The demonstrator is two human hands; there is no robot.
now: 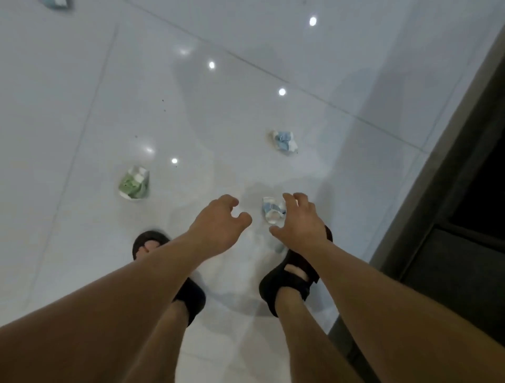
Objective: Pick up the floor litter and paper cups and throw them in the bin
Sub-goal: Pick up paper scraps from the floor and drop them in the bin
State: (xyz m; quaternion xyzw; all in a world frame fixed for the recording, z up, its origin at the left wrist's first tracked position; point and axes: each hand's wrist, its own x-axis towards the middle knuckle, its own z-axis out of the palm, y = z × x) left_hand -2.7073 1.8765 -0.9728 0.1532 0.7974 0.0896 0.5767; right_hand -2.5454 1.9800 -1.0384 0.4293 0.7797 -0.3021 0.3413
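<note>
Three crushed paper cups lie on the glossy white tiled floor. A blue-and-white cup (272,212) sits just in front of my feet, and my right hand (300,220) hovers right beside it with fingers spread and loosely curved, holding nothing. My left hand (220,222) hangs a little to the cup's left, fingers loosely curled and empty. A green-and-white cup (134,183) lies further left. Another blue-and-white cup (284,141) lies beyond. No bin is in view.
My two feet in black sandals (293,270) stand on the tiles under my arms. A dark door frame or cabinet edge (448,191) runs along the right side. One more piece of litter (56,3) shows at the top left edge.
</note>
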